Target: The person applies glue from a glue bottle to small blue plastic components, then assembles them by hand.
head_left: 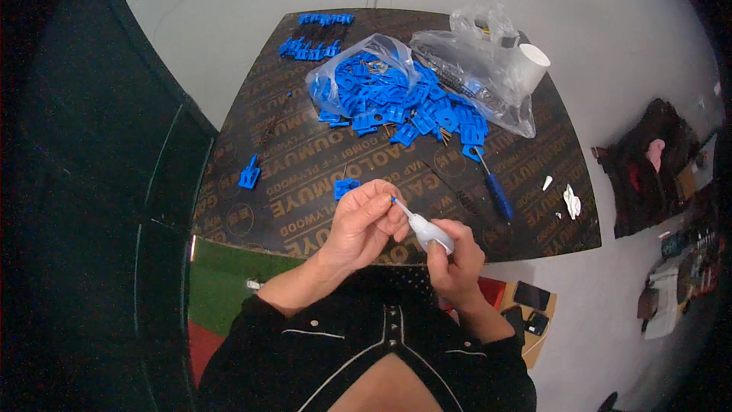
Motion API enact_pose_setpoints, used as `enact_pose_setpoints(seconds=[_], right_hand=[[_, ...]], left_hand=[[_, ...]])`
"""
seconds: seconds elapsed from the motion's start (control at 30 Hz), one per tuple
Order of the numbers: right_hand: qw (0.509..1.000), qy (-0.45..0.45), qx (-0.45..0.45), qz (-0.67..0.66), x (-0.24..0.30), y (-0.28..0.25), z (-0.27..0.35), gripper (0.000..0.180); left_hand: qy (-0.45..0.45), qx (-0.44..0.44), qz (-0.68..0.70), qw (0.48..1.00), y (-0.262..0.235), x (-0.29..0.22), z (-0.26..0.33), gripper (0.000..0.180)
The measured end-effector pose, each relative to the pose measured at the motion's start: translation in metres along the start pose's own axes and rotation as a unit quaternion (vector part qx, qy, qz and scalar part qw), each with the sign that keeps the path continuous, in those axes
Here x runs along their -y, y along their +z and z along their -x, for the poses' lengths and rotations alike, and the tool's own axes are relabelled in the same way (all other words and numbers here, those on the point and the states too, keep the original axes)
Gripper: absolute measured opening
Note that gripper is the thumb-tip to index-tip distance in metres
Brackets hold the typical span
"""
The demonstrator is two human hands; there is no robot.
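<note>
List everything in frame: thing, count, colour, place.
board: one, dark brown printed plywood, centre.
plastic clips: a heap, too many to count, blue, spilling from a clear bag at board's middle.
assembled clips: two short rows, blue, far edge.
loose clips: two, blue, near left.
clear bag of parts: one, far right, white cup beside.
screwdriver: one, blue handle, right.
white scraps: few, right edge.
phones: two, dark, floor at lower right.
squeeze bottle: one, translucent white, right hand.
left hand: pinching small blue piece.
right hand: gripping bottle.

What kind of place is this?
Probably a small home workshop for putting parts together: a plywood board holds a heap of blue plastic parts, a screwdriver and plastic bags.
</note>
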State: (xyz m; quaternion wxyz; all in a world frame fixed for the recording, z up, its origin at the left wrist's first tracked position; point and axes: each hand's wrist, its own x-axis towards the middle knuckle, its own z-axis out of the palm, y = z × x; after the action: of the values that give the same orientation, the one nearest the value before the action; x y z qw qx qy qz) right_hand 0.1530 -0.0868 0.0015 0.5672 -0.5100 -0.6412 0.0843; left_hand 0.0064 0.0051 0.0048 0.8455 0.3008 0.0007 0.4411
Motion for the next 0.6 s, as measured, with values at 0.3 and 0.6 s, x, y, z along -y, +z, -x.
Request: enact_pose_setpoints(seconds=[0.3,0.6], right_hand=[[1.000,-0.010,0.001,0.017,0.0041,-0.0019,-0.0043,0.029],[1.000,-0.014,0.005,0.020,0.0031,-0.0036,-0.0047,0.027]], left_hand=[[0.026,-0.027,-0.038,0.999,-0.0005,0.0007,0.0012,0.015],[0.035,-0.075,-0.102,0.991,0.0059,0.0004,0.0019,0.021]])
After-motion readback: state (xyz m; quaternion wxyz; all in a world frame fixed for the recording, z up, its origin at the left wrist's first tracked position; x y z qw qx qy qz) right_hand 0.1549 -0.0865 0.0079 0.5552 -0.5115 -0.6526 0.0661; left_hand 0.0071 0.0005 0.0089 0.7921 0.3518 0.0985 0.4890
